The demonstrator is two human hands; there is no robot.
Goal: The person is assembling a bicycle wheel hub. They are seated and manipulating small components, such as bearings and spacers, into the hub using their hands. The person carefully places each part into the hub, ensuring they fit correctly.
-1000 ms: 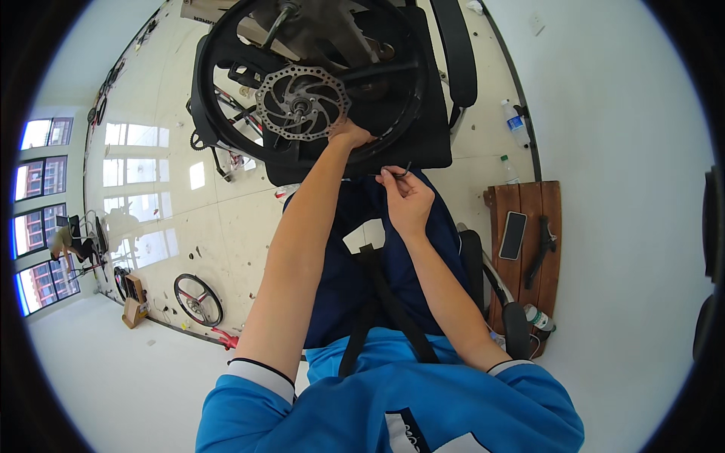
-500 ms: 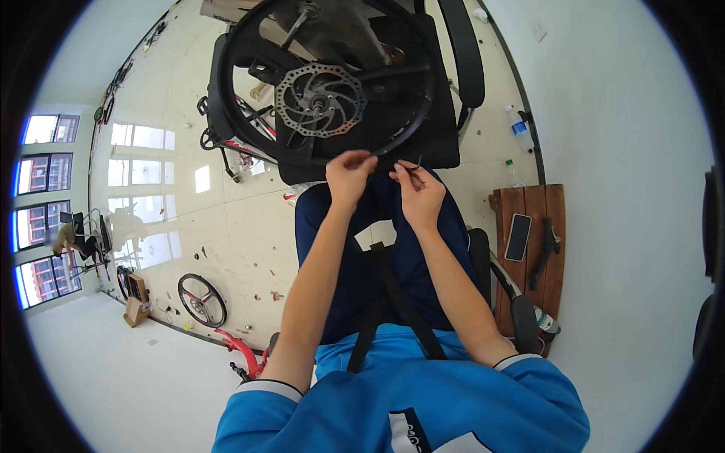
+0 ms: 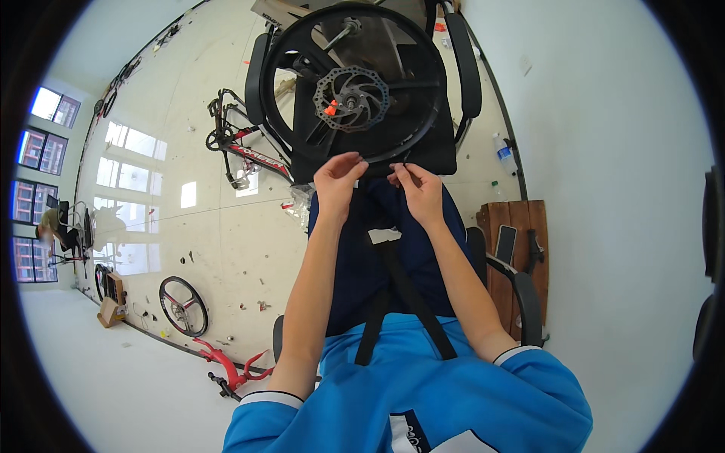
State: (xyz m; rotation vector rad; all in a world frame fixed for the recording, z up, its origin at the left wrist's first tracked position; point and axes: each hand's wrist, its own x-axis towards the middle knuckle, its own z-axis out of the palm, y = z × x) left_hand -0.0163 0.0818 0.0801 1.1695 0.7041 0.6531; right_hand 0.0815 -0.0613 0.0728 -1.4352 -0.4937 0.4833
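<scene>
A black bicycle wheel (image 3: 436,113) with a metal disc brake rotor (image 3: 377,83) lies on a black chair seat (image 3: 434,161) in front of me. My left hand (image 3: 336,185) is at the wheel's near rim, thumb and fingers brought together; whatever lies between them is hidden. Beside it, my right hand (image 3: 420,192) pinches a thin dark rod (image 3: 408,157), whose end pokes up past the fingertips. Its exact kind is too small to tell. A small orange piece (image 3: 331,108) shows at the left part of the rotor.
To the right stands a wooden bench (image 3: 498,219) bearing a phone (image 3: 506,244). Bottles (image 3: 504,155) are beyond it. Left on the floor are a bicycle frame (image 3: 257,157), another wheel (image 3: 183,306) and a red frame part (image 3: 230,365). Far left, a person (image 3: 57,230) sits.
The view has shifted, so chair and wheel appear farther right. The orange piece now shows at the rotor. Both hands stay near the rim, and the dark rod shows less above the right fingers.
</scene>
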